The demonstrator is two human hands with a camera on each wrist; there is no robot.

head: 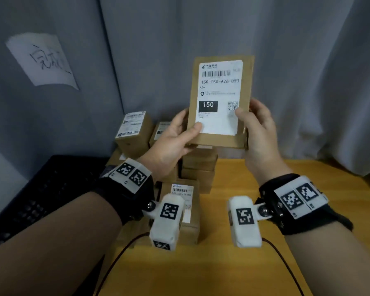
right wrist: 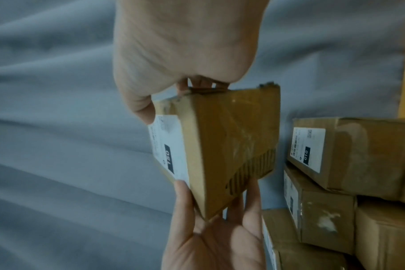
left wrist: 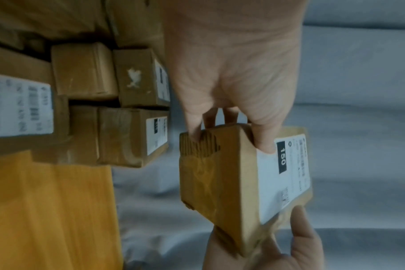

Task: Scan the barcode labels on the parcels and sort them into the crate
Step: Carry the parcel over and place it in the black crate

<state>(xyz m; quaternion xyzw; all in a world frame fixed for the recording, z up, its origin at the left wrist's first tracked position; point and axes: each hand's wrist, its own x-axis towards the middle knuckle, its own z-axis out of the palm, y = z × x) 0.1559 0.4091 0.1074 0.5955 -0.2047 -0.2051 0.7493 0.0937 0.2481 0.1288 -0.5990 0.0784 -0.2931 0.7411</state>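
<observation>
Parcel [head: 220,99] upright, label seemingly facing viewer, gripped by left hand [head: 171,139] and right hand [head: 259,129].

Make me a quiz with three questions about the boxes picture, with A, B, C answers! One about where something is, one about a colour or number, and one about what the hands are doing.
1. Where is the black crate?
A. Left of the wooden table
B. On top of the parcels
C. Hanging on the curtain

2. What big number is in the black box on the label of the held parcel?
A. 010
B. 150
C. 999

3. How is the held parcel kept up?
A. It lies flat on the table
B. One hand only
C. Both hands grip its lower part

Answers:
1. A: the crate sits low beside the left edge of the table.
2. B: white 150 on black shows in the head view.
3. C: the left hand and right hand each hold a bottom corner, thumbs on the label.
</observation>
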